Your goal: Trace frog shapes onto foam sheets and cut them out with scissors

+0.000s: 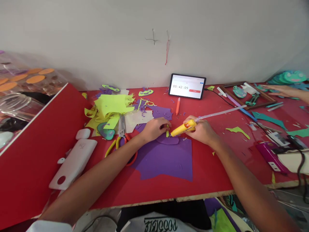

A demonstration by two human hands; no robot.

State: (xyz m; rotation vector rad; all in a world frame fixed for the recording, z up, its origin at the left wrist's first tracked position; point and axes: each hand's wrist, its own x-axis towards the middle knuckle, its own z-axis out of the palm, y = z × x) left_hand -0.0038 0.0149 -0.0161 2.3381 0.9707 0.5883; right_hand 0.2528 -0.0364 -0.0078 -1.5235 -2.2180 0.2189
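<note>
My right hand (201, 131) is wrapped round a yellow hot glue gun (182, 128), and a long clear glue stick (220, 112) sticks out of its back. The gun's nozzle points left and down at a small yellow-green foam strip (167, 132). That strip is pinched in the fingertips of my left hand (156, 129). Just beneath lies a cut purple foam piece (169, 140) with a rounded edge, resting on a larger purple foam sheet (166, 161). Red-handled scissors (132, 159) lie left of the sheet, partly hidden by my left forearm.
Yellow-green foam scraps (112, 104) heap up at the left, near yellow-handled scissors (122, 127) and a white power bank (73, 164). A tablet (187, 86) leans on the wall. Another person's hand (277, 91) reaches in from the right, beside a brown frame (265, 102).
</note>
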